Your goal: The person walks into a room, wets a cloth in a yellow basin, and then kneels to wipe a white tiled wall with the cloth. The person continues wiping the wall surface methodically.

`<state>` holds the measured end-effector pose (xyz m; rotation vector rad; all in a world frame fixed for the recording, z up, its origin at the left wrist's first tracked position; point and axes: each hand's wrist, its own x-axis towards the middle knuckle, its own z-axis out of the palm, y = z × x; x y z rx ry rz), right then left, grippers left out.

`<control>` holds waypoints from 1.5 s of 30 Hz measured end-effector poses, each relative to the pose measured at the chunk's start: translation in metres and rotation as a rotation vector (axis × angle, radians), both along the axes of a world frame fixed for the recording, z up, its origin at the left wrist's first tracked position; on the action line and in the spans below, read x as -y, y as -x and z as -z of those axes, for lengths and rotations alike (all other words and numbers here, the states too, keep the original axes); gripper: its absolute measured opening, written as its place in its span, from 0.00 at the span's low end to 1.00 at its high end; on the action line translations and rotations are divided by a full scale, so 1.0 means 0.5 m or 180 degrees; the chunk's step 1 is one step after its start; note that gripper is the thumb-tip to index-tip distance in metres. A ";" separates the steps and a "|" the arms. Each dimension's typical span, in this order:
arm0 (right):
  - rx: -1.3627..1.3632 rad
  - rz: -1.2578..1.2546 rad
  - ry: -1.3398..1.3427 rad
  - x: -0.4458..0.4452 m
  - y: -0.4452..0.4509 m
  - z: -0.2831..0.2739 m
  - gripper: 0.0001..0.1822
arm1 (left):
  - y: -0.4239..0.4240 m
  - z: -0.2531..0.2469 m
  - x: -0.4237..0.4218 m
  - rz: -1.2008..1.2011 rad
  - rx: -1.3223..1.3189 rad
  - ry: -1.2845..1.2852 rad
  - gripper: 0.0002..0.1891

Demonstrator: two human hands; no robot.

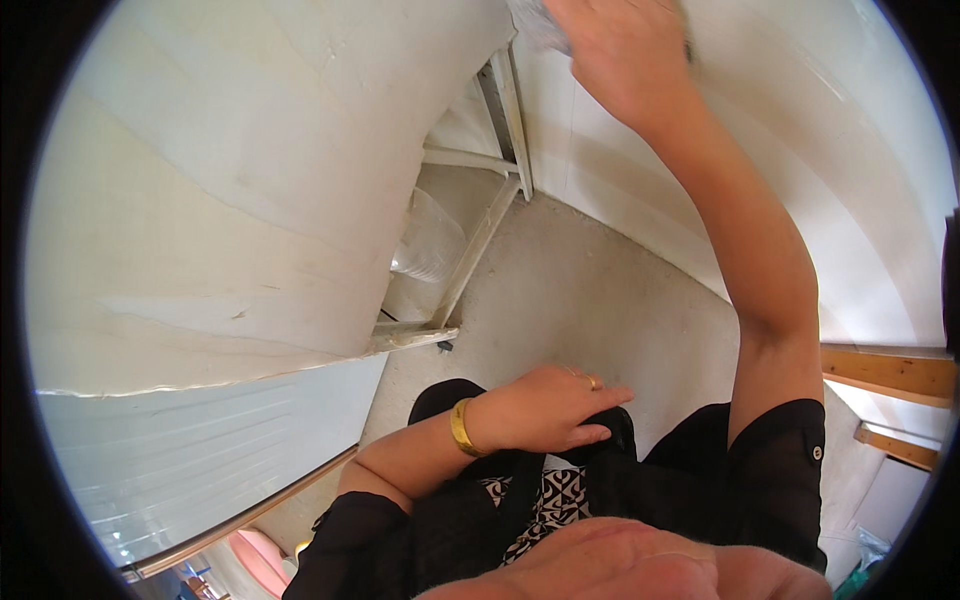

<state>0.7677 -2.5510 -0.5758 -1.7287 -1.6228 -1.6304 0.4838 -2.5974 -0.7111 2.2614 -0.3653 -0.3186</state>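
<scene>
At the top edge, my right hand (626,56) is raised in front of a white wall panel (637,202). A crumpled grey cloth (541,26), blurred, sticks out from its left side, and the hand appears to grip it. The fingertips are cut off by the picture's top. My left hand (555,409) hangs in front of my body with the thumb apart from the fingers and nothing in it. A gold bracelet (468,429) circles that wrist, and a gold ring (594,382) sits on one finger.
On the left lies a white-covered tabletop (247,187) with a torn edge, carried on a metal frame (480,247). A clear plastic bottle (431,240) is beneath it. Below stands a glossy white panel (225,442). Wooden bars (892,373) project at the right above a concrete floor (585,292).
</scene>
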 end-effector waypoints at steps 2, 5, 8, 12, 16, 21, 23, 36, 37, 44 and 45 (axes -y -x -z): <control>0.0093 -0.0222 0.0449 -0.044 -0.044 0.038 0.15 | -0.012 -0.014 0.011 -0.0013 -0.0083 -0.0024 0.29; 0.0311 -0.0727 0.0605 -0.074 -0.065 0.206 0.10 | -0.001 -0.034 0.021 -0.0145 -0.0082 -0.0128 0.29; -0.0025 -0.0148 0.2387 -0.022 -0.102 0.529 0.09 | -0.002 -0.066 0.025 -0.0139 -0.0196 -0.0222 0.29; -0.1972 0.0944 0.3743 0.153 -0.051 0.715 0.09 | 0.044 -0.067 0.025 -0.0328 -0.0537 -0.0189 0.30; -0.4312 0.0904 0.2862 0.255 -0.097 0.646 0.16 | 0.040 -0.009 -0.001 -0.0885 -0.0108 -0.0010 0.38; -0.7216 -0.1722 0.1174 0.241 -0.032 0.417 0.23 | -0.096 0.074 -0.025 -0.2518 0.1348 -0.0289 0.51; -0.7765 -0.2717 0.0844 0.254 0.039 0.319 0.25 | -0.155 0.107 -0.041 -0.2701 0.1715 0.0177 0.53; -0.7532 -0.0814 0.1664 0.444 0.087 0.353 0.58 | -0.219 0.085 0.065 -0.2790 -0.0533 0.3313 0.37; -0.7588 -0.0657 0.1522 0.480 0.093 0.310 0.59 | -0.217 0.092 0.061 -0.2868 -0.0331 0.2908 0.38; -0.8246 -0.2200 -0.0523 0.648 0.048 0.303 0.50 | -0.305 0.061 0.245 -0.1393 0.0721 0.1121 0.52; -0.8177 -0.2425 -0.1150 0.665 0.032 0.302 0.48 | -0.315 0.034 0.269 -0.1242 0.0321 0.1975 0.52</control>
